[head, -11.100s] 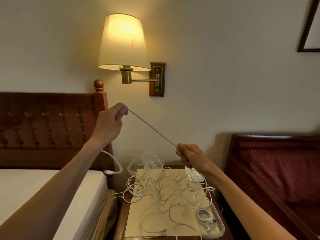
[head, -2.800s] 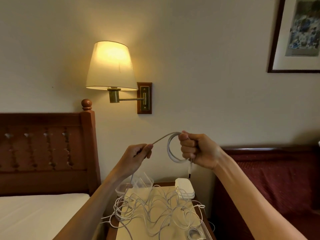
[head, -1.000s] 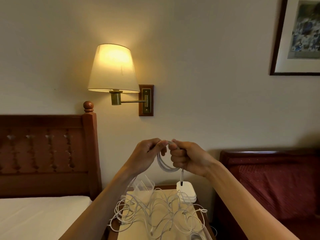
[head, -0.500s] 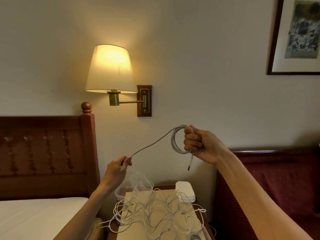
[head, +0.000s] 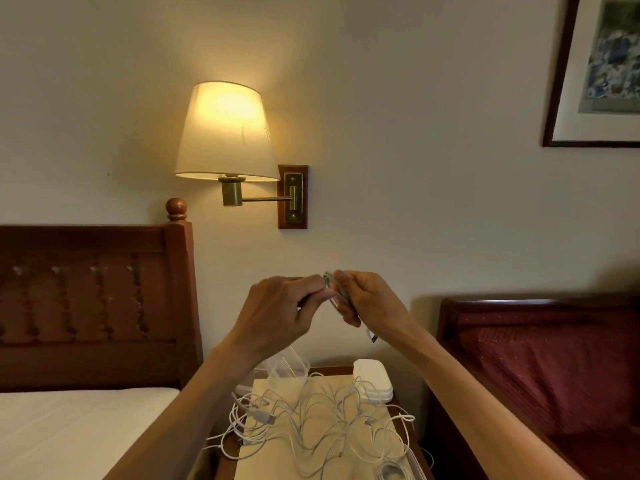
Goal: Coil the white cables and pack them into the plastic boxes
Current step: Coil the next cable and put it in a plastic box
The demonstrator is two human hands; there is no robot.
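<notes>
From the head camera, looking forward and down: a person holds both hands up at chest height in front of a cream wall, knuckles nearly meeting. The right hand [head: 367,303] has its grip closed around a small coil of white cable [head: 334,292], the loops pressed between thumb and curled fingers. One plug end [head: 372,337] hangs down below that hand. The left hand [head: 277,313] sits just beside the coil, its fingertips pinching the cable where it meets the loops, so both grips are closed on the same cable. The coil stands roughly upright between the two hands, slightly nearer the right hand, which carries it.

Below the hands a wooden counter [head: 228,462] stands between a bed [head: 69,434] on the left and a red upholstered seat [head: 554,368] on the right. A tangle of loose white cables [head: 318,420] sprawls across it. At the counter's far edge are clear plastic boxes [head: 287,367] and a stack of white lids [head: 373,379]. The boxes lie straight below and just left of the coil, so I judge that the coming move is downward. A lit wall lamp [head: 225,133] glows above.
</notes>
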